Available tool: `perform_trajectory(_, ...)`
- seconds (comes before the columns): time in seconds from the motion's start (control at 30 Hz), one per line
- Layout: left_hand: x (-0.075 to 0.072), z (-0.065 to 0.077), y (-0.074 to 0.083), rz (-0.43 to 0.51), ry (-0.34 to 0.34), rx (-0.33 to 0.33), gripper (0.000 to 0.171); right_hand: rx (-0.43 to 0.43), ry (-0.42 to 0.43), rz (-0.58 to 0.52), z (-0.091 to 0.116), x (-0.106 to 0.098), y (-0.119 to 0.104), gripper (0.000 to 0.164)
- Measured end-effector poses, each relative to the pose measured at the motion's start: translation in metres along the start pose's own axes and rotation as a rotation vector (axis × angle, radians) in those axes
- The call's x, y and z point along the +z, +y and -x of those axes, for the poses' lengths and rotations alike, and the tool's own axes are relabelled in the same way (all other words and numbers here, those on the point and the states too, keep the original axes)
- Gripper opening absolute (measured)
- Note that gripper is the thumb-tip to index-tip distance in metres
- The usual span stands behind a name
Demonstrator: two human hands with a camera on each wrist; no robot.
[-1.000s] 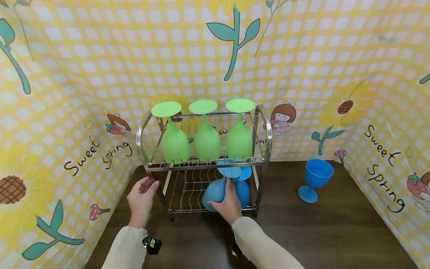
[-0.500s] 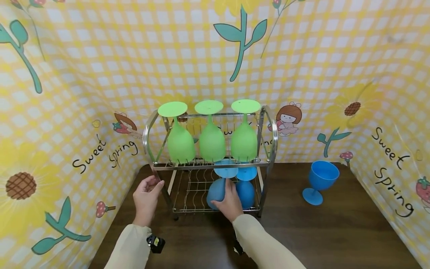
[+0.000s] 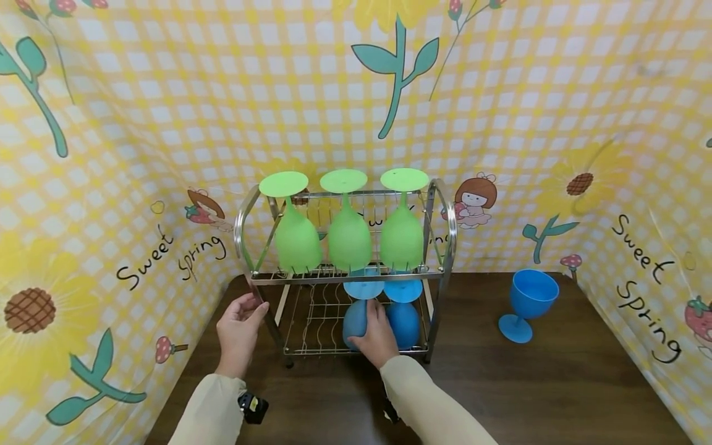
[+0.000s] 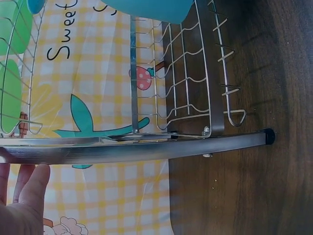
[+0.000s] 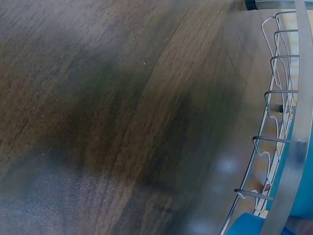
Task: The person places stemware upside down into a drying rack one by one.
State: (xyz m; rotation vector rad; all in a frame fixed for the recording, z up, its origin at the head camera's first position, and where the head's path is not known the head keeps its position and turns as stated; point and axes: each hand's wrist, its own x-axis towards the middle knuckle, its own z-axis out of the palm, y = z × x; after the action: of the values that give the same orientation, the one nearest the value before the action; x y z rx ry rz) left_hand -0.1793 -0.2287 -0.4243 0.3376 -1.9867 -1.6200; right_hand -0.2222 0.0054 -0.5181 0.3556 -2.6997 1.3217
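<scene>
My right hand (image 3: 377,337) grips a blue goblet (image 3: 355,318) by its bowl. It stands upside down on the lower tier of a metal dish rack (image 3: 345,279), with its foot uppermost. Just to its right is a second upside-down blue goblet (image 3: 404,324). My left hand (image 3: 239,330) is at the rack's left post (image 4: 112,151), its fingertips touching the metal in the left wrist view. On the upper tier, three green goblets (image 3: 298,244) stand upside down in a row. In the right wrist view the right hand is mostly hidden behind the rack's bar.
A third blue goblet (image 3: 534,293) stands upright on the dark wooden table (image 3: 478,383), right of the rack. Wire dividers (image 4: 183,73) line the lower tier's left part. A yellow checked cloth (image 3: 500,93) hangs behind and at both sides.
The gripped blue goblet has shifted slightly left and straightened from a tilt, moving apart from the blue goblet beside it. The left hand stays at the rack's post. The head view has shifted slightly.
</scene>
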Motion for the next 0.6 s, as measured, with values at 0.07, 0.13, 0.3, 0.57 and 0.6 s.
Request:
perform_trajectory(0.07,-0.0006,0.0000,-0.0001,0.017,-0.001,-0.004,0.029,-0.001,0.005,0.011,0.0003,0.0007,-0.0003,0.098)
perform_trajectory(0.13,-0.0002,0.0000,-0.0004,0.037,0.001,-0.004,0.028,0.000,0.010,0.020,0.0008,0.0014,0.0005,0.097)
perform_trajectory(0.3,0.0008,0.0004,-0.0006,0.062,0.005,-0.006,0.025,0.000,0.006,0.037,0.0030,0.0039,0.0034,0.093)
perform_trajectory(0.57,0.0003,0.0007,-0.0003,0.064,0.008,-0.011,0.024,-0.018,0.003,0.042,0.0062,0.0058,0.0054,0.085)
perform_trajectory(0.6,0.0007,0.0006,-0.0004,0.064,0.007,-0.010,0.024,-0.020,0.006,0.042,0.0067,0.0056,0.0059,0.085)
